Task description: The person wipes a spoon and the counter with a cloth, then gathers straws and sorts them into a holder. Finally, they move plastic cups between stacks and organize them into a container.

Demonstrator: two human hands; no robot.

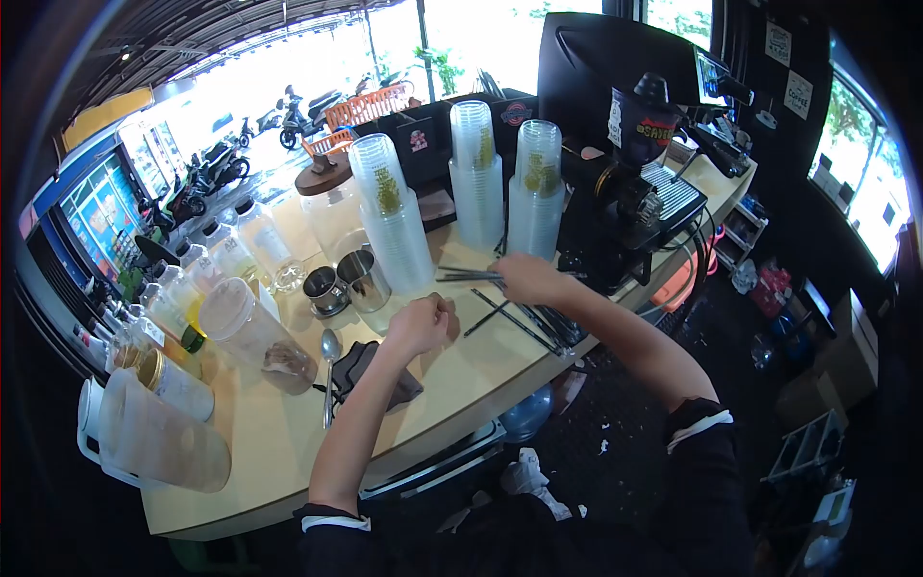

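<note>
My right hand point(532, 280) is closed around several thin black straws point(465, 275), whose ends stick out to the left above the table. Under and beside it, more black straws point(516, 320) lie loose near the table's front edge. My left hand point(420, 325) is closed with curled fingers just above the tabletop; what it holds, if anything, is hidden. Close to that hand are a steel pitcher point(363, 280), a smaller metal cup point(325, 288) and a dark cloth point(404, 388) partly covered by my forearm. A long-handled spoon point(331, 351) lies beside the cloth.
Tall stacks of clear plastic cups point(402, 240) stand behind my hands. A coffee grinder point(642, 125) and machine are at the right. Leftward are a tilted plastic container point(255, 332), a large pitcher point(163, 438) and several bottles point(269, 245). The table point(452, 380) edge faces me.
</note>
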